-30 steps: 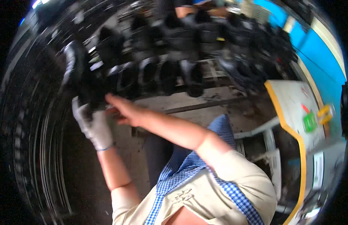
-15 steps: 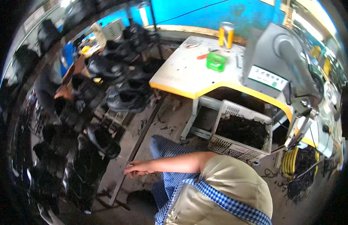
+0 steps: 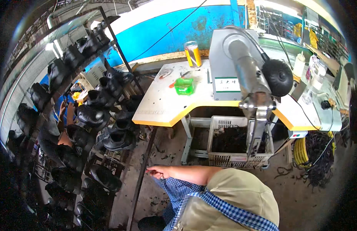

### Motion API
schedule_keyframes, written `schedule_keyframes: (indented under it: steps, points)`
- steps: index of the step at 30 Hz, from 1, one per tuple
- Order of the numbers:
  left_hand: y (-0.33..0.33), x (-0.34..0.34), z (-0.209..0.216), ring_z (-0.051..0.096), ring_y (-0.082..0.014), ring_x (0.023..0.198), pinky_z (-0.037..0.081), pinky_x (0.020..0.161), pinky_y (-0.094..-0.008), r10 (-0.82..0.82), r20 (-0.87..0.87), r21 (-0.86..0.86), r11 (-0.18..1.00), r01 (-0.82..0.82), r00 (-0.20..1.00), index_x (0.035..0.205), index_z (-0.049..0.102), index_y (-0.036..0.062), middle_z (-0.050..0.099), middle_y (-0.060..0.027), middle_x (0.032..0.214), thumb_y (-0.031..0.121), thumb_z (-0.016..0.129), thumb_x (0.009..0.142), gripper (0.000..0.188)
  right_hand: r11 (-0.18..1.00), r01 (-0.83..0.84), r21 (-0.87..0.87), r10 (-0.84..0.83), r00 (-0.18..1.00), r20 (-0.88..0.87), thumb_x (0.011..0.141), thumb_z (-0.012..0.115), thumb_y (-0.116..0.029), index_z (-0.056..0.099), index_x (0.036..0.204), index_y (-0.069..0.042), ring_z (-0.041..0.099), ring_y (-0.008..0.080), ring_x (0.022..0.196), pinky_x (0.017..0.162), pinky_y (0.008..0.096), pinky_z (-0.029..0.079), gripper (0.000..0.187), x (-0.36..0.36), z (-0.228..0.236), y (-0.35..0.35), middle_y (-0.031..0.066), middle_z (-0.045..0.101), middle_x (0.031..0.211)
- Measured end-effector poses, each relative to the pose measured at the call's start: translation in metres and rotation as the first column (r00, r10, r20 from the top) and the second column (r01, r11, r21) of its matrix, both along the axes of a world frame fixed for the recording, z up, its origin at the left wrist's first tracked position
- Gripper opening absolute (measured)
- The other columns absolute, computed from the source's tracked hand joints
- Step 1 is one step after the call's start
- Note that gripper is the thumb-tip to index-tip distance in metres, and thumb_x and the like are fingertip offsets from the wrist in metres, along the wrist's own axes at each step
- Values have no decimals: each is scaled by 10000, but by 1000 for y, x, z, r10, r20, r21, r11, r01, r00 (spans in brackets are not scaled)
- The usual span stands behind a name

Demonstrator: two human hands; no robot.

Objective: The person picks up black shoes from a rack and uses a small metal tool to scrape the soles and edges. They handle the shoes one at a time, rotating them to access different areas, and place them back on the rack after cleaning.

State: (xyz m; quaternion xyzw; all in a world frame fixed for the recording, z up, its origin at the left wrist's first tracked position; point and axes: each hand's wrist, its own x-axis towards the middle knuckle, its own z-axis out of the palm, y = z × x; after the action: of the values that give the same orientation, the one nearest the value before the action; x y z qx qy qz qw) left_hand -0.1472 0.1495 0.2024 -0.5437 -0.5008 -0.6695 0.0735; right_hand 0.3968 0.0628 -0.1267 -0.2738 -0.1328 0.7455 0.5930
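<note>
My right hand [image 3: 158, 172] reaches out to the left from a beige sleeve, low in the middle of the view. Its fingers are curled in, and whatever they may hold cannot be made out. Just below and touching it is the blue-and-white checked apron [image 3: 174, 186] over my lap. My left hand does not show. Left of my right hand stands a dark metal rack [image 3: 137, 188] carrying several black shoes [image 3: 119, 139]. Ahead, a white table with a yellow edge [image 3: 155, 104] bears a grey machine [image 3: 224, 65] with a metal arm and a black rounded pad.
Under the table sits a white crate [image 3: 240, 158] with dark scraps. On the table are a green box [image 3: 184, 86] and a yellow can [image 3: 193, 54]. A yellow basket [image 3: 300, 154] of dark strips stands right. Behind the rack shows another person's arm [image 3: 70, 114].
The view has swung to the right, bringing the machine nearer the middle. My right hand is now nearer my body, beside the apron.
</note>
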Motion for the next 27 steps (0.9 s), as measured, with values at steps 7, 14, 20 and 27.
schedule_keyframes:
  steps: [7, 14, 20, 27]
  points:
    - [-6, -7, -32, 486, -331, 1229, 405, 1028, -453, 45, 97, 87, 995, -54, 994, 1487, 281, 104, 452, -180, 1404, 62, 678, 774, 818, 999, -23, -25, 23, 999, -31, 966, 552, -407, 621, 1038, -110, 315, 42, 385, 338, 215, 209, 313, -4, 1, 9, -14, 550, 712]
    - [-53, 45, -158, 518, -261, 1145, 445, 990, -384, -128, 95, -190, 971, 144, 987, 1454, 340, 87, 525, -121, 1295, 10, 551, 891, 607, 999, -34, -41, 36, 999, 40, 981, 531, -339, 637, 1067, -38, 297, 44, 346, 296, 216, 193, 331, -2, 1, 11, 9, 553, 640]
    - [-137, 178, -235, 566, -154, 1020, 492, 915, -331, -438, 691, -289, 562, 775, 576, 1373, 465, 44, 592, -62, 1165, -7, 596, 892, 502, 969, 189, 161, -248, 747, 617, 988, 526, -371, 678, 965, -79, 369, 32, 412, 362, 216, 254, 329, 17, 89, 19, -27, 575, 646]
    - [-141, 205, -252, 588, -152, 1040, 488, 922, -298, -452, 763, -315, 363, 877, 461, 1330, 495, 15, 598, -70, 1207, -5, 576, 911, 427, 578, 373, 726, -522, -514, 680, 1001, 445, -292, 614, 1107, -61, 640, 371, 889, 801, 441, 486, 306, 114, 88, 96, 172, 678, 921]
